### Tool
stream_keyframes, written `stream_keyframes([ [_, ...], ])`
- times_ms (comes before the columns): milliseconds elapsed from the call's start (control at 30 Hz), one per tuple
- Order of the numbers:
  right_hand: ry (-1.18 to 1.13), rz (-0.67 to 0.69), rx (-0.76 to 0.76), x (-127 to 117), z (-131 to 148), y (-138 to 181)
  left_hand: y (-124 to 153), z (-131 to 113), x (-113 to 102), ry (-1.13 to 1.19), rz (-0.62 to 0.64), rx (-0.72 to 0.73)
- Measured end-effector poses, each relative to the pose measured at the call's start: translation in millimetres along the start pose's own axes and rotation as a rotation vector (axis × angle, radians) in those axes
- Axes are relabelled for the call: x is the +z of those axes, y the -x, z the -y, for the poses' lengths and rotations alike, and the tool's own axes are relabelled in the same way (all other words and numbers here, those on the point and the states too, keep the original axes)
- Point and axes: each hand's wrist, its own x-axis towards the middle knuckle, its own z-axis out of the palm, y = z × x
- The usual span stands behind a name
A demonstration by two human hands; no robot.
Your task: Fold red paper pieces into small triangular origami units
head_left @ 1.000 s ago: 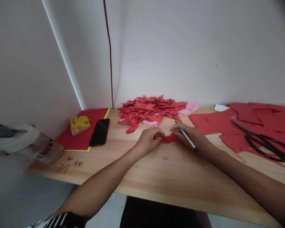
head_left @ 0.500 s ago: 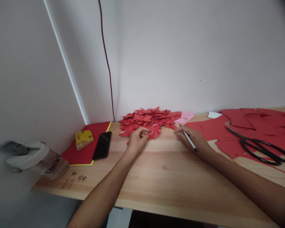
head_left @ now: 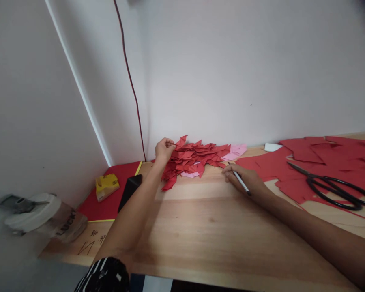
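Observation:
My left hand (head_left: 164, 152) is at the upper left of a heap of folded red paper pieces (head_left: 197, 156). Its thumb and fingers pinch the edge of one folded red paper piece (head_left: 181, 141) at the top of the heap. Whether that piece is clear of the others, I cannot tell. My right hand (head_left: 246, 176) rests on the wooden table, closed around a white pen (head_left: 241, 181) with a black end. The pen slants, its tip towards the heap. Pink paper (head_left: 235, 151) shows at the heap's right side.
Black-handled scissors (head_left: 331, 186) lie on flat red paper sheets (head_left: 307, 158) at the right. To the left are a yellow packet (head_left: 107, 186) on a red folder (head_left: 100, 209), a phone (head_left: 129, 190) partly behind my left arm, and a lidded cup (head_left: 59, 223). A cord (head_left: 130, 77) hangs along the wall.
My left hand has moved up and left, from the heap's front edge to its upper left, and now pinches a piece there. My right hand with the pen has barely moved.

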Motion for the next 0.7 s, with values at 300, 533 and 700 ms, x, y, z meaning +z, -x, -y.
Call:
stream_keyframes([
  [300,0.019,-0.038,-0.021,1.5,-4.7,-0.6,-8.5,-9.4,11.6,-0.249,-0.103,0.048],
  [533,0.183,-0.221,0.048,-34.3,-11.1,-14.0,66.1,-21.6,-6.6,-0.252,-0.04,0.258],
  [700,0.536,-0.159,0.218,-67.0,-25.8,-28.6,135.0,-43.7,-16.3,-0.16,0.21,0.322],
])
